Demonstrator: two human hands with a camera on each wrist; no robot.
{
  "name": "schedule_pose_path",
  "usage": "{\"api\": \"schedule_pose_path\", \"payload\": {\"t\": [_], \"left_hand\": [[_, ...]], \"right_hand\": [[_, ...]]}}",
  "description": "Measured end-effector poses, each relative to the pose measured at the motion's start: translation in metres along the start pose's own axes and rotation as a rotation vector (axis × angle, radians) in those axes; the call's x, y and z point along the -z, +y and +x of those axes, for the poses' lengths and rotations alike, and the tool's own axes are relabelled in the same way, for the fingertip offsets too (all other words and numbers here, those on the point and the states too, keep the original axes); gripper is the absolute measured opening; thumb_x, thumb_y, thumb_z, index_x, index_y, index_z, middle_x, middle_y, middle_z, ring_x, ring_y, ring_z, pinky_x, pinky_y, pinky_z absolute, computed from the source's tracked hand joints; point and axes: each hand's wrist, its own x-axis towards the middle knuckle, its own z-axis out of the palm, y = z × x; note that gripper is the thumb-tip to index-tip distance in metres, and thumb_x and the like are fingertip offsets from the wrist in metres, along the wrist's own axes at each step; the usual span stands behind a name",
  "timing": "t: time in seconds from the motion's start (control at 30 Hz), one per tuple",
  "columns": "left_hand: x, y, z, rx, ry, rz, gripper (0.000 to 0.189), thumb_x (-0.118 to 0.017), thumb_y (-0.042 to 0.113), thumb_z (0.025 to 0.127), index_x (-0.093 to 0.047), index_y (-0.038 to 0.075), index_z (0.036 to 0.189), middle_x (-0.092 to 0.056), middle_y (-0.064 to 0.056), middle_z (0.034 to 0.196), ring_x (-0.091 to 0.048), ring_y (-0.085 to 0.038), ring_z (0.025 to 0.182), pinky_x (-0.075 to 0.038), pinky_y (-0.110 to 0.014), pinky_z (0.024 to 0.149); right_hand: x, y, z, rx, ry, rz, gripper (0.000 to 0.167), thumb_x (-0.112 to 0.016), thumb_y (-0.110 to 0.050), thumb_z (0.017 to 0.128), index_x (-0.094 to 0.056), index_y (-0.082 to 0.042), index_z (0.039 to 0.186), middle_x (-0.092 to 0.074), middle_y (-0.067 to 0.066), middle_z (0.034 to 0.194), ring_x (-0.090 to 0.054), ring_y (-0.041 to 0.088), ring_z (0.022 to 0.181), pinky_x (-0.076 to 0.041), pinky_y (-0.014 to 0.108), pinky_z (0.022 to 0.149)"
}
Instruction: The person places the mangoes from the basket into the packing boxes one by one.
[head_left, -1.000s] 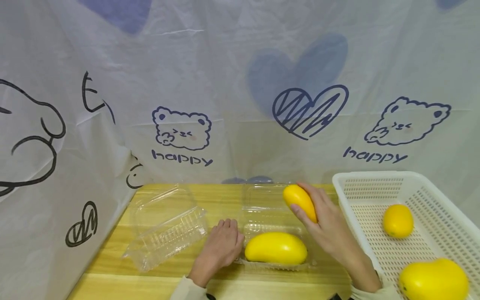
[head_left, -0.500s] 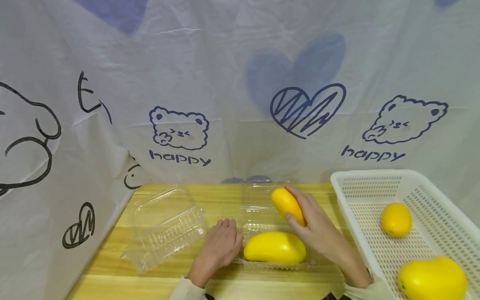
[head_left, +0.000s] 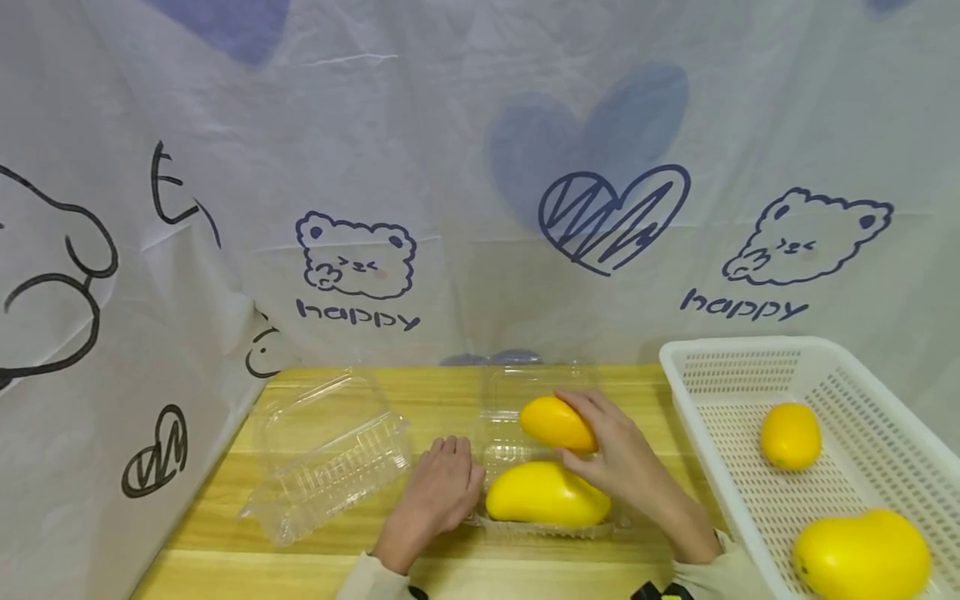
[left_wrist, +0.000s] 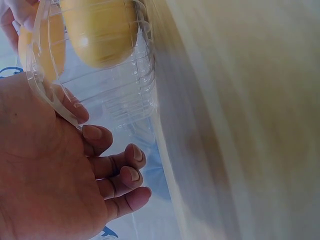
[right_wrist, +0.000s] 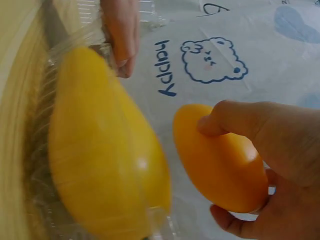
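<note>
My right hand [head_left: 628,460] grips a small orange-yellow mango [head_left: 553,422] between thumb and fingers, above the rear part of an opened clear plastic clamshell box [head_left: 506,454]. Inside that box a larger yellow mango [head_left: 547,493] lies lengthwise along the front. In the right wrist view the held mango [right_wrist: 217,157] hangs apart from the larger one. My left hand [head_left: 437,490] is at the box's left side. As the left wrist view shows, its thumb and index finger pinch the clear rim [left_wrist: 60,107], the other fingers loosely bent.
To the left, a second clear clamshell box [head_left: 330,467] stands opened on the wooden table [head_left: 247,567]. On the right is a white perforated basket [head_left: 686,392] holding a small mango [head_left: 791,437] and a large one [head_left: 862,554]. A printed white cloth [head_left: 465,167] hangs behind.
My right hand has carried the small mango leftward and lower, over the box, and turned it more nearly level. The left hand keeps its place at the rim.
</note>
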Motion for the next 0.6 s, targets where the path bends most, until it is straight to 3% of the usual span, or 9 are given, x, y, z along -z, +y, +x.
{"api": "schedule_pose_path", "payload": {"t": [0.27, 0.6], "left_hand": [[0.000, -0.001, -0.001, -0.009, -0.008, -0.001, 0.021, -0.037, 0.019, 0.104, -0.042, 0.007, 0.087, -0.040, -0.008, 0.081, -0.037, -0.023, 0.077, -0.034, -0.036, 0.071], [0.001, 0.001, -0.001, -0.022, 0.025, 0.011, 0.021, -0.037, 0.017, 0.103, -0.042, 0.006, 0.086, -0.040, -0.008, 0.080, -0.037, -0.023, 0.075, -0.035, -0.035, 0.069]], "right_hand": [[-0.010, 0.009, 0.001, -0.041, 0.020, 0.000, 0.073, -0.089, -0.013, 0.078, -0.055, -0.004, 0.142, -0.060, 0.012, 0.133, -0.062, 0.034, 0.115, -0.052, 0.054, 0.096], [-0.010, 0.015, 0.007, -0.054, -0.012, 0.008, 0.066, -0.090, -0.018, 0.078, -0.062, -0.004, 0.136, -0.059, 0.011, 0.124, -0.062, 0.031, 0.107, -0.054, 0.052, 0.091]]}}
